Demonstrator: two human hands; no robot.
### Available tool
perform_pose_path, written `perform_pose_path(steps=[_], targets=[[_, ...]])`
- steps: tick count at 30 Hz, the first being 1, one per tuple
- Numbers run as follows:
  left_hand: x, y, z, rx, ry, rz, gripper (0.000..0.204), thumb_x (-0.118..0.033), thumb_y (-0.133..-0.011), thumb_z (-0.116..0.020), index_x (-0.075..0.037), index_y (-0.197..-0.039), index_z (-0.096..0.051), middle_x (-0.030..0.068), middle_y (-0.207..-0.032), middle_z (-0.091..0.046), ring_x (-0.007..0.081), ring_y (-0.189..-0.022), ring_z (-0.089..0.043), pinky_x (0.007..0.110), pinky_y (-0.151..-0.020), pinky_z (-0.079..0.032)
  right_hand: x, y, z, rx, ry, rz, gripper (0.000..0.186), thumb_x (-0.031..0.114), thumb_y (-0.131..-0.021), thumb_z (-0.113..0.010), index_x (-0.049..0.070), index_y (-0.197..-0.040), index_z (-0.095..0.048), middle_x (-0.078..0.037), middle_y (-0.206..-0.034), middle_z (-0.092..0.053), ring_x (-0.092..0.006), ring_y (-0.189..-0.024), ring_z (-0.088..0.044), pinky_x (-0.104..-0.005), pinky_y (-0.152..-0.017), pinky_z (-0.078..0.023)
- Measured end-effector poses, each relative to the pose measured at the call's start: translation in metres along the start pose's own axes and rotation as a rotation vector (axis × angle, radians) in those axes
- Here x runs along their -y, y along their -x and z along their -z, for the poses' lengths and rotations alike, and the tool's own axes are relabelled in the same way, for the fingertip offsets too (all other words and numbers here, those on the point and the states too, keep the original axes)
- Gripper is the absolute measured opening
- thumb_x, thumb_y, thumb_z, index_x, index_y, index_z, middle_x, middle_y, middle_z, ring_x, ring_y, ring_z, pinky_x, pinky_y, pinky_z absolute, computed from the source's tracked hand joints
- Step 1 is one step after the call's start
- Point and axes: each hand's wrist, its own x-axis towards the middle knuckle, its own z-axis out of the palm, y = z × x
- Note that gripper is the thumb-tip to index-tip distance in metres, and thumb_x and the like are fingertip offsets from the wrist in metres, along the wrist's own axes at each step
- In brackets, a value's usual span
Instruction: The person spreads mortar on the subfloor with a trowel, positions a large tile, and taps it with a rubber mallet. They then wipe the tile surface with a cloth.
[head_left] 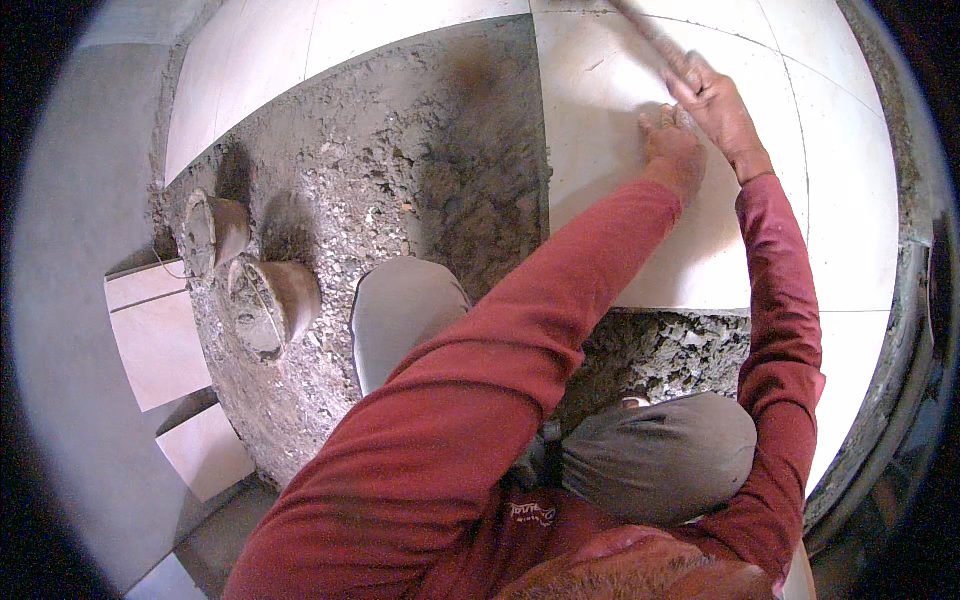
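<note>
My right hand (718, 108) grips a long, thin handle (648, 38). The handle slants up and left past the upper edge, so the tool's head is out of sight and its kind cannot be told. Just below and left of it, my left hand (676, 152) rests on a large cream floor tile (610, 255), fingers stretched out. The tile lies beside a bed of rough grey mortar (470, 190), with more laid tiles (850, 190) to its right and beyond. Both my arms are in red sleeves.
Two mortar-smeared buckets (290, 300) stand at the left on the rubble bed. Loose tiles (165, 345) lie on the grey floor (70, 250) farther left. Rough mortar (670, 355) also shows between my knees and the tile. A dark raised edge (890, 370) curves along the right.
</note>
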Motion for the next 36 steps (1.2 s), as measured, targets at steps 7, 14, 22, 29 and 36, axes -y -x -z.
perform_pose_path(steps=[7, 14, 22, 29, 36], targets=[[-0.003, 0.006, 0.002, -0.061, 0.040, 0.026, 0.063, -0.036, -0.092, -0.063, -0.006, -0.146, -0.056, 0.0190, -0.163, -0.037, 0.0372, -0.149, -0.037, 0.071, -0.113, -0.028, -0.013, -0.014, 0.009, -0.276, 0.431, 0.187, 0.020, 0.025, -0.098, -0.065, 0.006, -0.102, -0.069, -0.016, -0.082, -0.071, -0.0282, -0.075, -0.071, -0.0392, -0.073, -0.058], [-0.001, 0.004, 0.010, -0.027, 0.079, 0.020, 0.059, -0.029, -0.096, -0.057, 0.000, -0.147, -0.051, 0.0210, -0.166, -0.029, 0.0381, -0.151, -0.032, 0.071, -0.116, -0.023, -0.039, -0.009, -0.015, -0.175, 0.228, 0.202, 0.023, 0.026, -0.093, -0.067, 0.007, -0.105, -0.065, -0.018, -0.090, -0.072, -0.0361, -0.083, -0.071, -0.0457, -0.075, -0.057], [-0.003, 0.004, -0.005, -0.155, 0.037, 0.015, 0.070, -0.033, -0.088, -0.073, 0.003, -0.145, -0.053, 0.0278, -0.162, -0.031, 0.0417, -0.147, -0.039, 0.074, -0.110, -0.029, -0.060, 0.054, 0.033, -0.507, -0.146, 0.149, 0.032, 0.028, -0.097, -0.066, 0.008, -0.122, -0.066, -0.021, -0.096, -0.073, -0.0358, -0.088, -0.073, -0.0396, -0.079, -0.056], [-0.002, 0.003, 0.001, -0.040, -0.045, -0.024, 0.080, -0.041, -0.085, -0.077, 0.005, -0.145, -0.051, 0.0278, -0.161, -0.035, 0.0465, -0.145, -0.039, 0.073, -0.109, -0.034, -0.082, 0.106, 0.006, -0.301, 0.146, -0.307, 0.023, 0.023, -0.096, -0.065, 0.006, -0.108, -0.056, -0.023, -0.095, -0.071, -0.0427, -0.090, -0.071, -0.0533, -0.074, -0.055], [-0.001, 0.006, 0.007, -0.097, -0.101, -0.045, 0.084, -0.050, -0.082, -0.079, 0.005, -0.140, -0.056, 0.0281, -0.156, -0.040, 0.0449, -0.140, -0.046, 0.067, -0.107, -0.042, -0.020, 0.168, 0.077, -0.558, -0.376, -0.235, 0.035, 0.033, -0.101, -0.066, 0.001, -0.110, -0.060, -0.010, -0.067, -0.060, -0.0197, -0.060, -0.061, -0.0392, -0.058, -0.050]])
